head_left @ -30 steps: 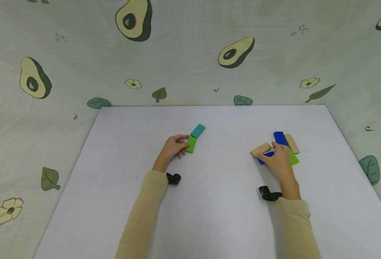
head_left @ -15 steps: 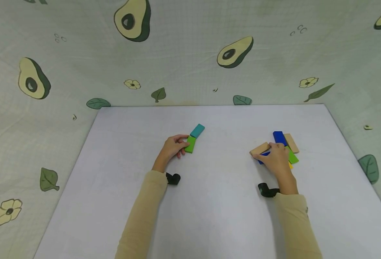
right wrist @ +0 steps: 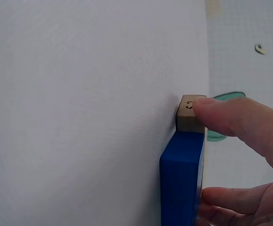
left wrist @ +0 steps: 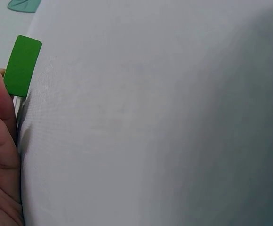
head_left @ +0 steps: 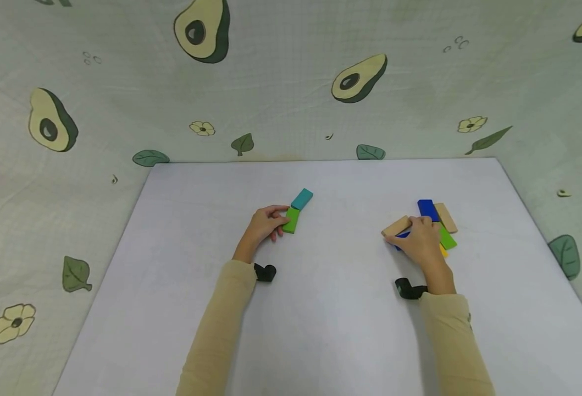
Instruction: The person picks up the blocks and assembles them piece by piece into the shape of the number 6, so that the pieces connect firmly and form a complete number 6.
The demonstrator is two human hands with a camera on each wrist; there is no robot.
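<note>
There are two wooden blocks (head_left: 396, 226), two blue blocks (head_left: 428, 210), two green blocks (head_left: 291, 221), one teal block (head_left: 302, 199) and one yellow block (head_left: 443, 251), which makes eight in view (the fingers cover part of one group, so a further piece could be hidden). Two hands show, one left hand (head_left: 264, 224) and one right hand (head_left: 421, 239), with two sleeves (head_left: 220, 330) and two black cameras (head_left: 265, 273). There is one table (head_left: 330, 330) and one cloth (head_left: 291, 104), printed with four large avocados (head_left: 204, 33) (one cut by the edge), three flowers (head_left: 15, 323) and six leaves (head_left: 76, 273) (plus one cut-off green shape up top).
</note>
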